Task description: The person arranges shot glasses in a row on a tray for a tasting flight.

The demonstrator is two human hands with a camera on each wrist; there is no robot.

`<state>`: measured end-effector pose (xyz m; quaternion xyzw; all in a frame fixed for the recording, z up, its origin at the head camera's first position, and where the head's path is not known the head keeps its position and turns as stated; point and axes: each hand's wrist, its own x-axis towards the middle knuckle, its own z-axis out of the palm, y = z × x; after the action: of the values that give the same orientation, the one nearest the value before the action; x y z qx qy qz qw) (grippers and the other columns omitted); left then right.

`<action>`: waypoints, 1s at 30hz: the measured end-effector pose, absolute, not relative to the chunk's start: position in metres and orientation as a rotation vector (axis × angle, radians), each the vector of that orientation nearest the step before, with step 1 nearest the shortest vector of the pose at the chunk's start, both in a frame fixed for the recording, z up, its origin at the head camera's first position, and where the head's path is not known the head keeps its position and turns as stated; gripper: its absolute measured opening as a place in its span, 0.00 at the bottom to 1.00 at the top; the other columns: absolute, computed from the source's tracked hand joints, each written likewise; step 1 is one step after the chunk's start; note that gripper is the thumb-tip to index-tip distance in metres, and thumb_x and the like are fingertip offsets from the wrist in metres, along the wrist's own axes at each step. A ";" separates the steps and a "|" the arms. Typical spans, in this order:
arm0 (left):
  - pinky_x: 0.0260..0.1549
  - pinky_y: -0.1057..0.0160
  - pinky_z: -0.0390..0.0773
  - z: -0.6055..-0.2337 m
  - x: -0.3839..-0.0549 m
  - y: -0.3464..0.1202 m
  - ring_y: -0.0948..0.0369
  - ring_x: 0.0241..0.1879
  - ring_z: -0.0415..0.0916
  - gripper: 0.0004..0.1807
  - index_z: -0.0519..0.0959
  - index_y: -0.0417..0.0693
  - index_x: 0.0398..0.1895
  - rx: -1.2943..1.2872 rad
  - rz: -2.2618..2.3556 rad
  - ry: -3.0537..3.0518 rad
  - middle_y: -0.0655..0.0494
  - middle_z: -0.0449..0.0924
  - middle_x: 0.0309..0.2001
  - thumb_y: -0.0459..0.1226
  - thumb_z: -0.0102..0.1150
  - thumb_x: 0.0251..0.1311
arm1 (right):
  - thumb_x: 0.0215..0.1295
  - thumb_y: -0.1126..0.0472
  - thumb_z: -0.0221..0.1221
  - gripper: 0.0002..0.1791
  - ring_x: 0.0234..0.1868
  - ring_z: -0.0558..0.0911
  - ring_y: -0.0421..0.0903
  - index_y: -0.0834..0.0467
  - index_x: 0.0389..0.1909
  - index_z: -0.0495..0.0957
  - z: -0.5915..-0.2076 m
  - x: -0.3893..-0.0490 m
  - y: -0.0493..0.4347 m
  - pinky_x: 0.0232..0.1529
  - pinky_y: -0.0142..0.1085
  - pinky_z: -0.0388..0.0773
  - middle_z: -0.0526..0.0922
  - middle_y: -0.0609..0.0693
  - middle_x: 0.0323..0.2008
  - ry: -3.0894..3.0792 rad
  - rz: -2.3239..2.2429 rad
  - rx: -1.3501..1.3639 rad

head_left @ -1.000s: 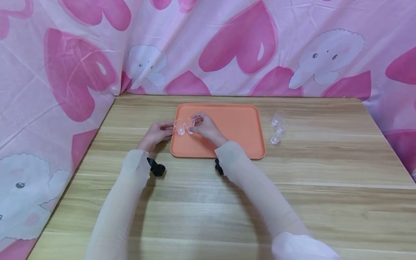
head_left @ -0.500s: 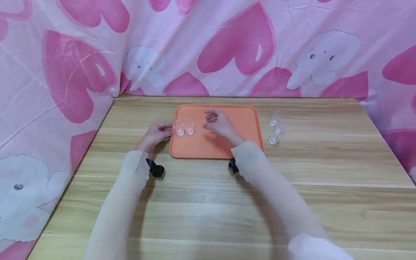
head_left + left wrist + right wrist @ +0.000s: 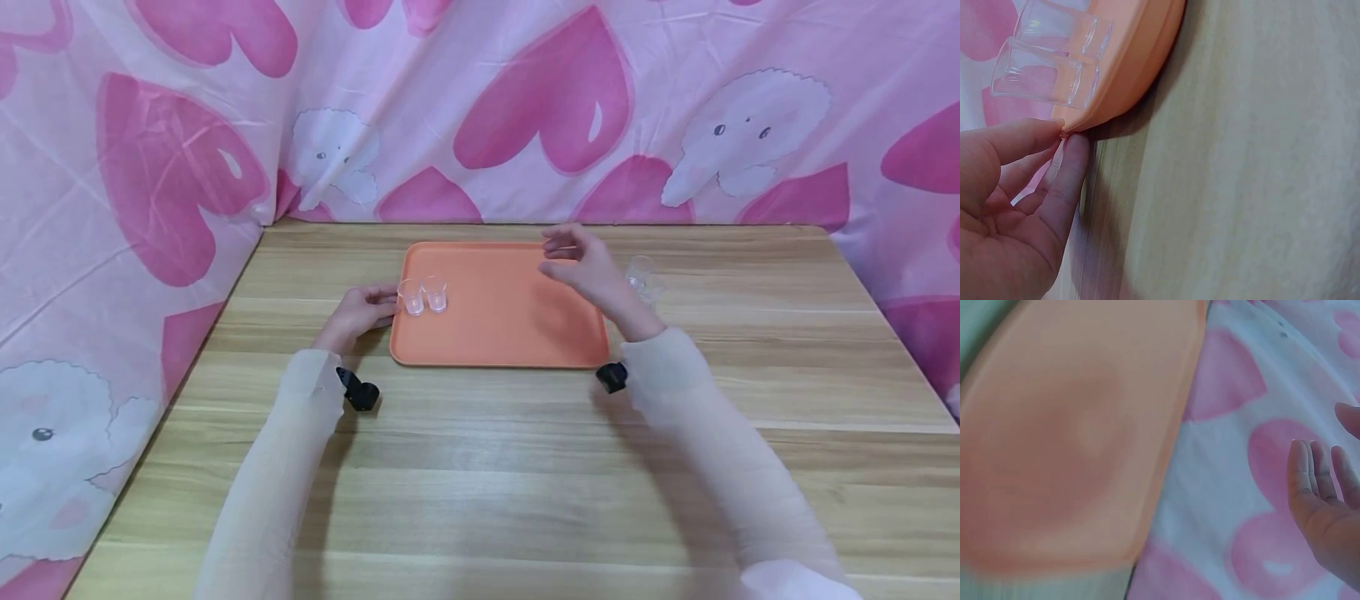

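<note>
Both our arms stretch forward, hands well apart. Our left arm leans slightly inward, and our left hand pinches, thumb above and fingers below, their tips drawn close. Our right arm slants more sharply inward, and our right hand is raised with its fingers pointing left and gently bent, the right thumb standing clear of them.

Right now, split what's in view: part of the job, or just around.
Job, seemingly: left hand, right hand, orange tray, two clear cups on it, other cups right of it.

Just around: pink cloth, wooden table, black wrist cameras.
</note>
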<state>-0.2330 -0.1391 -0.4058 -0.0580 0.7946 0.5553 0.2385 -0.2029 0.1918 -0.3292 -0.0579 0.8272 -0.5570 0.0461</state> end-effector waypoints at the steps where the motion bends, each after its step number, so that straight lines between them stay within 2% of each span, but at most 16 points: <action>1: 0.65 0.57 0.72 -0.406 -0.233 -0.139 0.51 0.66 0.67 0.26 0.60 0.41 0.71 -0.160 1.519 2.177 0.43 0.63 0.69 0.32 0.46 0.70 | 0.63 0.67 0.58 0.26 0.58 0.76 0.54 0.65 0.62 0.66 -0.327 -0.200 0.199 0.50 0.25 0.79 0.74 0.54 0.50 2.545 -1.692 -0.180; 5: 0.66 0.57 0.71 -0.404 -0.233 -0.138 0.51 0.66 0.67 0.26 0.60 0.42 0.71 -0.163 1.519 2.176 0.42 0.63 0.69 0.32 0.46 0.70 | 0.63 0.68 0.58 0.21 0.48 0.79 0.38 0.64 0.57 0.69 -0.322 -0.192 0.228 0.44 0.18 0.78 0.75 0.40 0.41 2.603 -1.719 -0.170; 7: 0.66 0.56 0.71 -0.404 -0.232 -0.138 0.50 0.66 0.67 0.26 0.60 0.41 0.71 -0.161 1.525 2.171 0.42 0.63 0.69 0.32 0.46 0.70 | 0.63 0.68 0.59 0.19 0.44 0.78 0.31 0.62 0.55 0.71 -0.321 -0.188 0.242 0.43 0.16 0.78 0.75 0.37 0.40 2.632 -1.716 -0.161; 11: 0.66 0.56 0.71 -0.404 -0.231 -0.138 0.50 0.66 0.67 0.26 0.60 0.41 0.71 -0.161 1.530 2.175 0.42 0.64 0.69 0.32 0.46 0.70 | 0.64 0.65 0.59 0.18 0.41 0.77 0.25 0.57 0.55 0.72 -0.323 -0.182 0.267 0.41 0.14 0.77 0.75 0.32 0.38 2.672 -1.678 -0.103; 19: 0.65 0.57 0.72 -0.407 -0.231 -0.138 0.51 0.65 0.68 0.26 0.61 0.41 0.70 -0.166 1.530 2.184 0.42 0.65 0.68 0.31 0.47 0.70 | 0.65 0.61 0.59 0.18 0.41 0.75 0.22 0.56 0.56 0.71 -0.337 -0.171 0.299 0.40 0.12 0.75 0.74 0.30 0.39 2.728 -1.535 0.003; 30: 0.65 0.57 0.72 -0.405 -0.232 -0.136 0.51 0.65 0.68 0.26 0.61 0.42 0.71 -0.173 1.523 2.187 0.42 0.65 0.68 0.32 0.47 0.70 | 0.65 0.61 0.59 0.20 0.38 0.75 0.21 0.62 0.56 0.70 -0.356 -0.157 0.320 0.39 0.12 0.76 0.75 0.29 0.38 2.695 -1.535 0.037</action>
<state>-0.2318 -0.1364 -0.4047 -0.0631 0.7962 0.5545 0.2334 -0.1572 0.3202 -0.3564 0.0118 0.8687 -0.4948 0.0197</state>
